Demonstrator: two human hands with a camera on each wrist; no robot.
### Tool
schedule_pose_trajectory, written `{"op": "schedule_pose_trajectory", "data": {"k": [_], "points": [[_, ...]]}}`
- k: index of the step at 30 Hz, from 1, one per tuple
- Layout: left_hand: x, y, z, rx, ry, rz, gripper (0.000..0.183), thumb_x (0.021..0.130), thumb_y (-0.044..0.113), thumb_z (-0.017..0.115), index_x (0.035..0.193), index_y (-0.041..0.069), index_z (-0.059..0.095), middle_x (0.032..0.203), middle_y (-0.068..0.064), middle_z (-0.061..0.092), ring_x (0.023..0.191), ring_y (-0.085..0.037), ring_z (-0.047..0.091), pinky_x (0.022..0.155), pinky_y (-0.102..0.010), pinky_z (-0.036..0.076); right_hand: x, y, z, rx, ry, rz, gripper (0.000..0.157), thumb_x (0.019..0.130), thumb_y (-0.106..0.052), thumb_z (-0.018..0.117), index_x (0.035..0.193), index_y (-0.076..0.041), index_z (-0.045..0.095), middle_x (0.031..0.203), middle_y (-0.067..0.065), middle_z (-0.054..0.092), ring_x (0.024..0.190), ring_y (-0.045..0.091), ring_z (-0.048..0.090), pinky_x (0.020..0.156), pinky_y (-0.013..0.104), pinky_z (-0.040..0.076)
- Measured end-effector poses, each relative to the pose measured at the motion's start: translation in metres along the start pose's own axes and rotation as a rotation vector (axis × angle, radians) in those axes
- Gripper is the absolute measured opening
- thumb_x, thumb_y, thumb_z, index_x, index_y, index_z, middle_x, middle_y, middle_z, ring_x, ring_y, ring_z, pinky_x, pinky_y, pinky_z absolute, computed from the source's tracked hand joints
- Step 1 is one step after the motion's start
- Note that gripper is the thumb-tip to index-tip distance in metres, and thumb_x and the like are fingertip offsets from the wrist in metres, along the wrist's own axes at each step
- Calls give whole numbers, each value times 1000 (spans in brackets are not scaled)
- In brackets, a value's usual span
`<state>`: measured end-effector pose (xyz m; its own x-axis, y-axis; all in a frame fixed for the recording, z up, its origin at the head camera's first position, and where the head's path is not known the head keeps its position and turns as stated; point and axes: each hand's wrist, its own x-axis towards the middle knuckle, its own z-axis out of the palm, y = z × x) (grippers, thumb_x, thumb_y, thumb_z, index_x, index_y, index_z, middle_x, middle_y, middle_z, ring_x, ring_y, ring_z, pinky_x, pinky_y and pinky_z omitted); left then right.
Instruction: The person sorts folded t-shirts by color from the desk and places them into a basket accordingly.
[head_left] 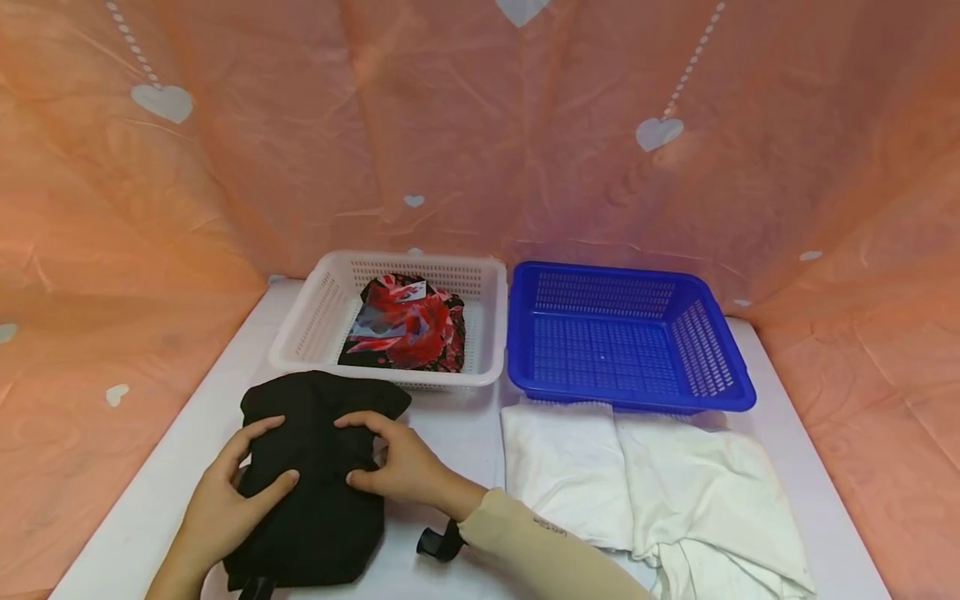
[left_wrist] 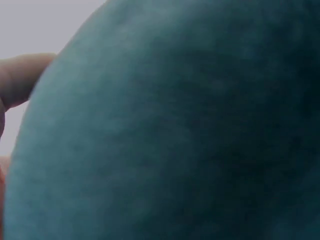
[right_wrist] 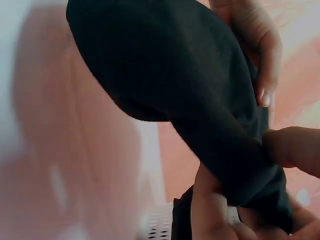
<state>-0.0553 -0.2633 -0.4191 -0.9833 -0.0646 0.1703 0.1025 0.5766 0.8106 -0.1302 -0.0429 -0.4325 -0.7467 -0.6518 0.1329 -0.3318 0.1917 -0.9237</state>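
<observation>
A folded black cloth [head_left: 318, 508], perhaps a garment, is held between both hands at the left front of the table. My left hand [head_left: 221, 508] grips its left side, thumb and fingers spread over the near face. From the right, my right hand [head_left: 408, 462] pinches the other side, the thumb lower and the index finger higher. In the right wrist view the black cloth [right_wrist: 160, 60] bends down between the right thumb [right_wrist: 295, 150] and the curled fingers. Blurred dark cloth [left_wrist: 165, 130] fills most of the left wrist view, hiding most of that hand.
Behind the black cloth stands a white basket [head_left: 498, 333] holding a folded red-and-black patterned cloth [head_left: 420, 325]. A blue basket [head_left: 723, 333] is beside it. Folded white cloths [head_left: 566, 467] lie at the right front. An orange curtain [head_left: 465, 125] surrounds the white table [head_left: 457, 417].
</observation>
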Motion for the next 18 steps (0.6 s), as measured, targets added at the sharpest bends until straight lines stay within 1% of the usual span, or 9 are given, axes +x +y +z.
{"op": "schedule_pose_trajectory", "data": {"k": [1, 3, 6, 9, 11, 12, 14, 18], "points": [[0, 3, -1, 0, 9, 11, 67, 82, 9, 75, 141, 17, 44, 118, 28, 44, 77, -1, 64, 59, -26, 55, 0, -3, -1, 1, -5, -9, 59, 80, -4, 72, 133, -23, 52, 111, 2, 68, 38, -2, 38, 49, 13, 44], [0, 9, -2, -1, 29, 32, 67, 81, 6, 75, 141, 15, 45, 120, 28, 45, 78, 0, 64, 60, -24, 55, -1, -10, -4, -14, -11, -36, 59, 81, -4, 72, 133, -23, 52, 108, 2, 69, 41, -3, 41, 51, 14, 46], [1, 15, -2, -41, 39, 39, 66, 82, 2, 73, 140, 13, 44, 119, 23, 48, 78, -1, 65, 60, -25, 56, -1, -18, -10, -57, -5, -69, 59, 81, -6, 72, 133, -24, 51, 104, 2, 70, 52, -4, 48, 53, 14, 48], [2, 22, -1, -90, 51, 27, 65, 83, 1, 72, 141, 13, 44, 111, 19, 53, 73, -5, 68, 56, -29, 57, 0, -24, -17, -80, 6, -97, 59, 81, -6, 72, 133, -24, 52, 109, 3, 69, 66, -3, 54, 60, 14, 50], [3, 27, -1, -109, 65, 32, 65, 83, 0, 71, 141, 13, 43, 109, 18, 54, 73, -5, 69, 56, -30, 57, 1, -27, -22, -80, 16, -106, 59, 81, -6, 72, 133, -25, 52, 113, 4, 67, 72, -1, 55, 64, 15, 50], [5, 29, -1, -114, 75, 42, 66, 83, -1, 71, 141, 12, 44, 110, 18, 54, 74, -4, 68, 56, -29, 57, 1, -29, -25, -82, 23, -110, 59, 81, -6, 72, 133, -25, 52, 116, 4, 66, 73, 1, 55, 66, 15, 51], [8, 33, 0, -119, 101, 83, 67, 81, -5, 71, 140, 11, 44, 115, 17, 53, 78, -1, 67, 59, -25, 57, 1, -33, -30, -87, 40, -117, 60, 81, -6, 71, 134, -26, 51, 119, 4, 64, 76, 3, 56, 67, 16, 51], [21, 42, 2, -171, 128, 167, 71, 77, -13, 70, 141, 6, 44, 128, 11, 49, 89, 2, 64, 68, -16, 55, 2, -39, -42, -122, 102, -142, 63, 81, -6, 71, 136, -29, 49, 129, 1, 57, 88, 7, 57, 74, 17, 50]]}}
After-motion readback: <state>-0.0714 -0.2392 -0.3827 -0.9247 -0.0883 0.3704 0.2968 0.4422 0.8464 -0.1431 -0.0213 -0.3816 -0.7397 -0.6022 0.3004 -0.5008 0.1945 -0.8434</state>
